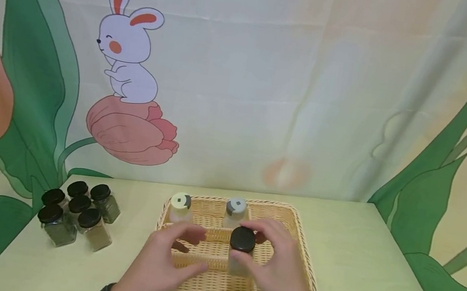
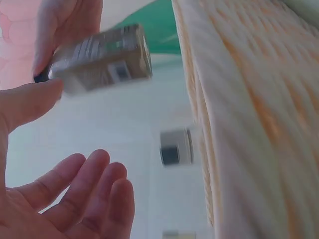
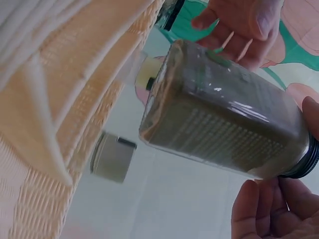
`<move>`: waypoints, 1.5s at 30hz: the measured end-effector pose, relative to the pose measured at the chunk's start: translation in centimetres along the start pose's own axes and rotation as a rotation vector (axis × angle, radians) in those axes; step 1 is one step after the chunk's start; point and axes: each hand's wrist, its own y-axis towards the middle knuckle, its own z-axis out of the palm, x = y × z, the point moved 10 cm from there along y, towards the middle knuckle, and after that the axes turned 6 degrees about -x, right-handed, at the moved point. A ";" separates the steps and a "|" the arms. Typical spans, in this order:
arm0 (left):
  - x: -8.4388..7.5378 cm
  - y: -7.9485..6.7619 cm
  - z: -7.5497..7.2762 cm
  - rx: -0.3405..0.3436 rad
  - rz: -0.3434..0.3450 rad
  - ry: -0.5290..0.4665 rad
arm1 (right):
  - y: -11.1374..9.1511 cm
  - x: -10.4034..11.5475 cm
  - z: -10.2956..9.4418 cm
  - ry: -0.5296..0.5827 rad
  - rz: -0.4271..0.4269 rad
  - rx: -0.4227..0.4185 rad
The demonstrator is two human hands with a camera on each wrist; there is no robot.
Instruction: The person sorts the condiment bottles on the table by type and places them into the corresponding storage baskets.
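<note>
My right hand (image 1: 280,268) pinches the black lid of a clear square spice jar (image 3: 229,109) between thumb and fingers. The jar hangs upright over the middle of a wicker basket (image 1: 279,216), and powder shows through its sides in the right wrist view. My left hand (image 1: 162,260) is over the basket's left side, fingers spread and loosely bent, holding nothing. A gap separates it from the jar. Two bottles stand in the basket's back compartments: one with a pale yellow cap (image 1: 181,201), another with a light grey cap (image 1: 236,207).
Several black-lidded spice jars (image 1: 59,231) are grouped on the table (image 1: 359,275) to the left of the basket. Low wicker dividers (image 1: 213,263) split the basket into compartments. Behind the table hangs a printed cloth (image 1: 241,91) with a rabbit and flowers.
</note>
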 end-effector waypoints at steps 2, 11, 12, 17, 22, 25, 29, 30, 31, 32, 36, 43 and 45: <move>0.8 0.0 -1.1 -0.040 -0.027 0.038 | 0.3 -0.4 -0.6 -0.029 -0.003 -0.007; 3.8 -0.7 -6.8 -0.190 -0.008 0.244 | 0.9 -4.3 -3.0 -0.157 0.091 0.010; 4.2 -0.8 -7.4 -0.204 -0.005 0.275 | 1.0 -4.7 -3.2 -0.171 0.099 0.014; 5.7 -1.4 -10.3 -0.286 0.015 0.417 | 1.2 -6.9 -3.7 -0.221 0.123 0.032; 7.3 -2.1 -13.1 -0.392 0.040 0.529 | 1.8 -8.6 -4.0 -0.233 0.135 0.052; 8.1 -2.5 -14.7 -0.452 0.067 0.561 | 2.1 -9.6 -4.2 -0.244 0.146 0.068; 9.4 -2.7 -16.3 -0.497 0.077 0.589 | 2.5 -10.9 -4.1 -0.260 0.159 0.096; 9.8 -2.7 -16.6 -0.502 0.068 0.595 | 2.6 -11.2 -4.1 -0.261 0.162 0.103; 10.2 -2.7 -16.9 -0.504 0.057 0.603 | 2.6 -11.5 -4.0 -0.266 0.165 0.111; 10.6 -2.8 -17.1 -0.504 0.043 0.608 | 2.7 -11.7 -4.0 -0.268 0.170 0.117; 12.1 -3.1 -17.7 -0.494 -0.021 0.624 | 3.0 -12.6 -3.7 -0.275 0.200 0.143; 13.4 -3.5 -18.0 -0.489 -0.088 0.621 | 3.5 -13.9 -2.9 -0.276 0.225 0.184; 13.5 -3.6 -18.1 -0.498 -0.080 0.615 | 3.7 -14.1 -2.7 -0.283 0.228 0.203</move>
